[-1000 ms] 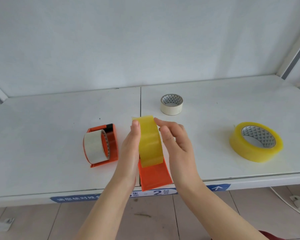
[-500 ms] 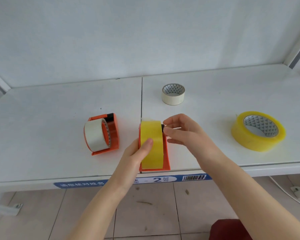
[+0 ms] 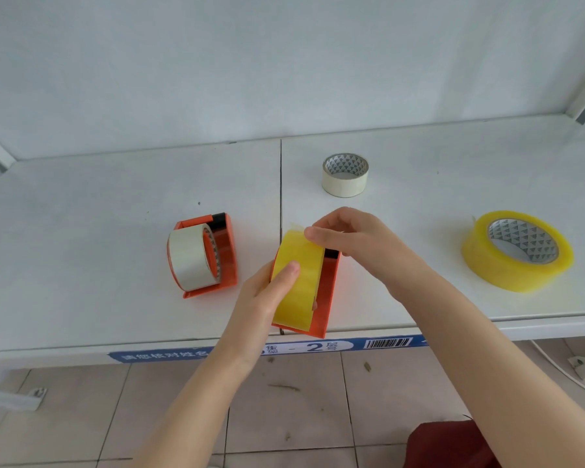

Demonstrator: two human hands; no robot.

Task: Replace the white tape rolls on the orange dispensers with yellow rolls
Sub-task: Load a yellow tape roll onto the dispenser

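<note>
An orange dispenser (image 3: pixel 326 292) lies near the shelf's front edge with a yellow roll (image 3: pixel 299 278) mounted in it. My left hand (image 3: pixel 267 295) grips the dispenser's left side, thumb pressed on the yellow roll. My right hand (image 3: pixel 355 238) pinches the loose end of the yellow tape at the roll's far top. A second orange dispenser (image 3: pixel 225 251) to the left carries a white roll (image 3: pixel 188 256). A loose white roll (image 3: pixel 345 175) lies flat farther back. A loose yellow roll (image 3: pixel 517 251) lies flat at the right.
The white shelf (image 3: pixel 81 248) has a seam down its middle and a blue label strip (image 3: pixel 318 347) on its front edge. A white wall closes the back. Tiled floor and a cable show below.
The dispenser with the yellow roll came down from upright in my hands to lie on the shelf. My right hand shifted to the tape's loose end at the top.
</note>
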